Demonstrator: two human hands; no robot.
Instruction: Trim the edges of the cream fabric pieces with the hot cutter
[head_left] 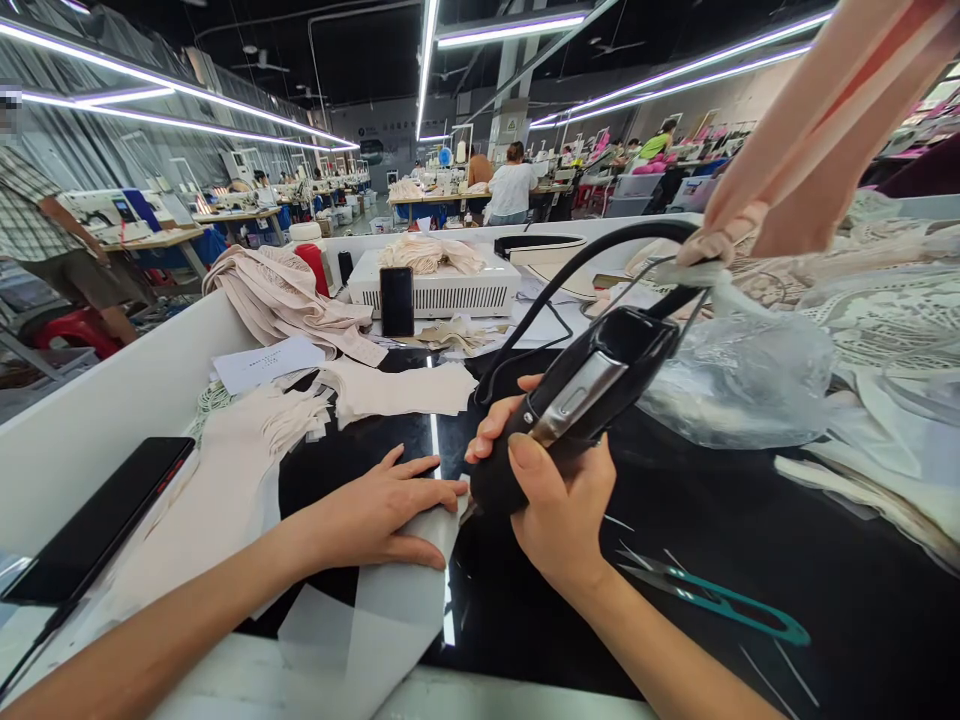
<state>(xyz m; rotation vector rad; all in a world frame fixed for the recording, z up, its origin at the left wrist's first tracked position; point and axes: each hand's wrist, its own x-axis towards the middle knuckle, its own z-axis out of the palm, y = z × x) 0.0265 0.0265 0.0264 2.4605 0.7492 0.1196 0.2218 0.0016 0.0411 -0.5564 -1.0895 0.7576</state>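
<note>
My right hand (pixel 562 500) is wrapped round a black corded handheld tool (pixel 585 385) with a silver panel on its side. The tool tilts down to the left, its lower end close to the edge of a thin white fabric piece (pixel 409 610). Flat on that fabric lies my left hand (pixel 382 515), fingers spread, fingertips near the tool's end. The tip itself is mostly hidden. A peach fabric strip (pixel 817 130) hangs from above and is tied to the tool's cable (pixel 585 255). Teal-handled thread snips (pixel 750 605) lie to the right of my right hand.
Pale fabric pieces (pixel 405 388) are stacked on the black tabletop (pixel 675 660). A phone (pixel 396 302) leans on a white vented box (pixel 442 280); a black device (pixel 97 520) lies at left. Clear plastic (pixel 739 380) and lace (pixel 885 300) are heaped right. People work behind.
</note>
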